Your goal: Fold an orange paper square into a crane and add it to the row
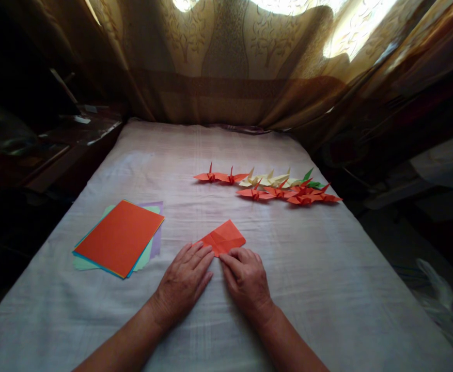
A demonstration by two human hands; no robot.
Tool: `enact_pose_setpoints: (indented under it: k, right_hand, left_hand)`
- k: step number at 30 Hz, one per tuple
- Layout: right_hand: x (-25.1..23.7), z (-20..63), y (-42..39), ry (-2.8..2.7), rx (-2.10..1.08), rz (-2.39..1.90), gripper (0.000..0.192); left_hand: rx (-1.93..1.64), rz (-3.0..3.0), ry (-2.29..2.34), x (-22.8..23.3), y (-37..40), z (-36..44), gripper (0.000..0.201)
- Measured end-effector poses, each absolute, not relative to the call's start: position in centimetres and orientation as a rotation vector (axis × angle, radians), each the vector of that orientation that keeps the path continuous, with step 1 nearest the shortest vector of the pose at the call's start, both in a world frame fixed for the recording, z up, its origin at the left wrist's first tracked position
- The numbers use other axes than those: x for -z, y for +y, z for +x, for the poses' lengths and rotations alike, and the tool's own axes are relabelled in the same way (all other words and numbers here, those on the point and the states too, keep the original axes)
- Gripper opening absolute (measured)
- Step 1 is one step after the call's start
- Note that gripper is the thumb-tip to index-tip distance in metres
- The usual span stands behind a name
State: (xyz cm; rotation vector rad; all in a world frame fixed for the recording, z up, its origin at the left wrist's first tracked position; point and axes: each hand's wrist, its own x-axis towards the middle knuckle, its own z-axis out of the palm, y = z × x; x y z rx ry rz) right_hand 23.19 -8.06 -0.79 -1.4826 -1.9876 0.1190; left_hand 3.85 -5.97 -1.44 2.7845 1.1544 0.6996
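A creased orange paper lies flat near the middle of a cloth-covered table. The left hand rests flat, fingers spread, its fingertips on the paper's near left edge. The right hand presses its fingertips on the near right edge. Neither hand pinches anything. To the left sits a stack of coloured sheets, orange on top. Beyond, near the curtain, lie rows of folded paper cranes.

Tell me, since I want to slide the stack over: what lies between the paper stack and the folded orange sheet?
Only bare white cloth separates the paper stack from the folded orange sheet, in the head view.
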Motion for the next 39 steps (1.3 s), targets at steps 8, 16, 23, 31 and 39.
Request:
enact_pose_setpoints:
  k: [8,16,23,31,39]
  right_hand:
    - [0.6,24.0,-8.9,-2.037,-0.104,-1.428,0.021]
    - [0.4,23.6,-9.0,-2.069,-0.091,-1.476,0.023]
    - [0.4,23.5,-9.2,-2.098,-0.044,-1.542,0.023]
    - [0.1,23.9,-9.4,-2.111,-0.033,-1.559,0.024]
    - [0.3,23.9,-9.4,-2.109,-0.020,-1.563,0.023]
  left_hand:
    - [-0.667,2.804,1.153,1.1,-5.9,4.0,0.037]
    - [-0.671,2.791,1.158,1.0,-5.9,4.1,0.037]
    - [-0.610,2.776,1.161,1.1,-5.8,3.8,0.038]
    - [-0.550,2.794,1.143,1.0,-5.7,3.5,0.040]
    - [-0.292,2.892,1.032,0.3,-5.0,0.6,0.052]
